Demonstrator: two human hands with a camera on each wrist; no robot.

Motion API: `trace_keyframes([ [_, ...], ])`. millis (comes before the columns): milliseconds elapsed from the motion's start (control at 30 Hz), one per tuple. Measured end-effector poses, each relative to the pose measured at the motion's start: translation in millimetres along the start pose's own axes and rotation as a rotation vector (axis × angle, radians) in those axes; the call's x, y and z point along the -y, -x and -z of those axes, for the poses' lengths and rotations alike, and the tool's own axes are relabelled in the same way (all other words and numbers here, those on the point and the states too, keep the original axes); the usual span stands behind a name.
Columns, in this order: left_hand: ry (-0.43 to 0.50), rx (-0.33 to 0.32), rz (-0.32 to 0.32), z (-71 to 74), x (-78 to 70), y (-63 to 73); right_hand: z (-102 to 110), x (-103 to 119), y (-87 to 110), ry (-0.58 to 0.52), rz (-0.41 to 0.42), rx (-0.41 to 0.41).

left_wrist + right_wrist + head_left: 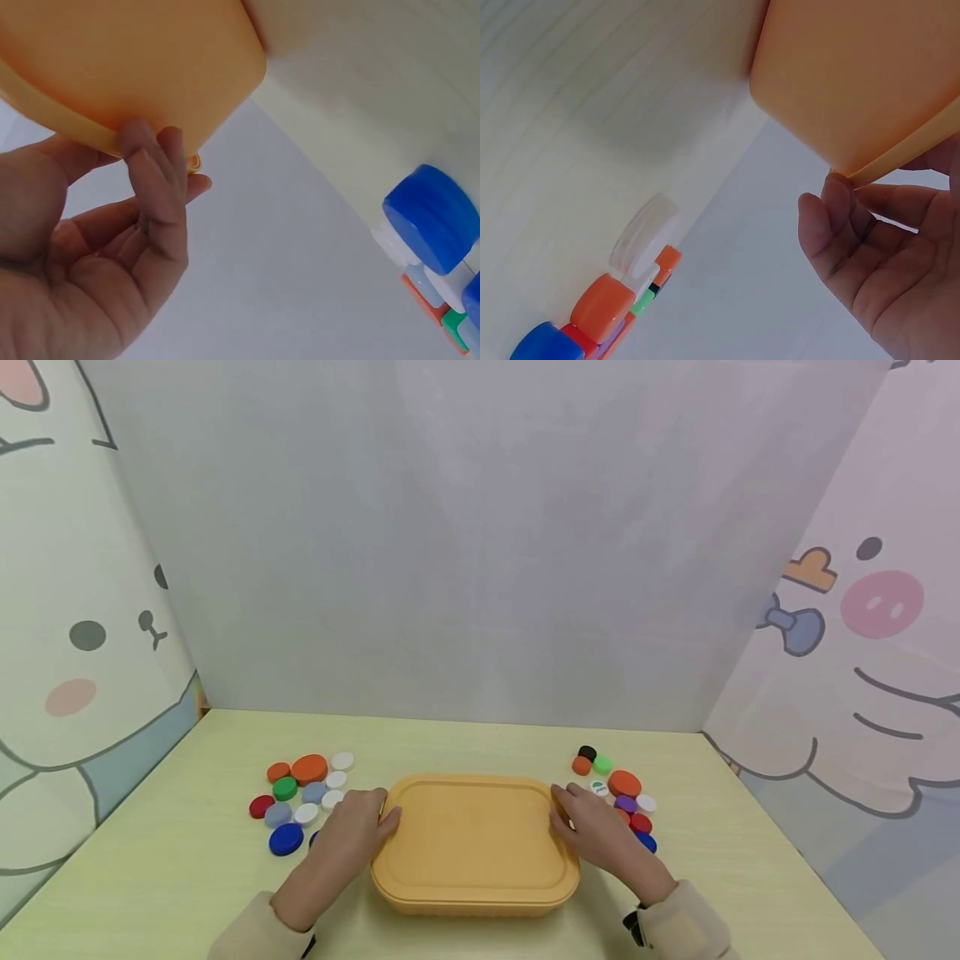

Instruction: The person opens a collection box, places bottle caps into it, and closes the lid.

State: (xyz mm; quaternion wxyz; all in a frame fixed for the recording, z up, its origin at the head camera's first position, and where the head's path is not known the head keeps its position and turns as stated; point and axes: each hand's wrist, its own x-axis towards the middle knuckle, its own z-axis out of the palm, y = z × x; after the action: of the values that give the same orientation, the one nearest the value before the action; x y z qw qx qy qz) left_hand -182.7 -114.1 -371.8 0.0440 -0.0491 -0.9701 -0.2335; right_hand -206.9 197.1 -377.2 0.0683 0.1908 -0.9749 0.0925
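A yellow-orange plastic box (476,839) with a rounded rectangular lid stands at the table's front middle, lid side up. My left hand (351,828) grips its left rim, with the thumb on top and curled fingers (159,199) under the edge. On the opposite side my right hand (602,833) holds the rim the same way, its fingertips (838,196) below the lip. Whatever the box contains is hidden. Left of it lies a group of bottle caps, among them a blue cap (286,839); more caps, including an orange cap (624,783), lie to the right.
The pale wooden table (450,743) ends at a grey backdrop (480,543). Cartoon-printed panels (82,610) stand on both sides. Near the left hand lie a green cap (285,788) and several white caps; a black cap (587,752) is at the back right.
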Motion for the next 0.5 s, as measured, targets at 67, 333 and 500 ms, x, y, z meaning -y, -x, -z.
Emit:
trace_keyframes([
  [67, 0.002, 0.003, 0.002, 0.8, -1.0, 0.4, -0.1, 0.6, -0.2, -0.015, -0.007, 0.001],
  [333, -0.013, 0.011, 0.015, 4.4, -5.7, 0.7, 1.0, 2.3, -1.3, -0.043, -0.035, 0.012],
  [500, -0.043, 0.006, 0.015, 6.0, -6.7, 0.9, 1.5, 3.7, -1.8, -0.061, -0.049, 0.012],
])
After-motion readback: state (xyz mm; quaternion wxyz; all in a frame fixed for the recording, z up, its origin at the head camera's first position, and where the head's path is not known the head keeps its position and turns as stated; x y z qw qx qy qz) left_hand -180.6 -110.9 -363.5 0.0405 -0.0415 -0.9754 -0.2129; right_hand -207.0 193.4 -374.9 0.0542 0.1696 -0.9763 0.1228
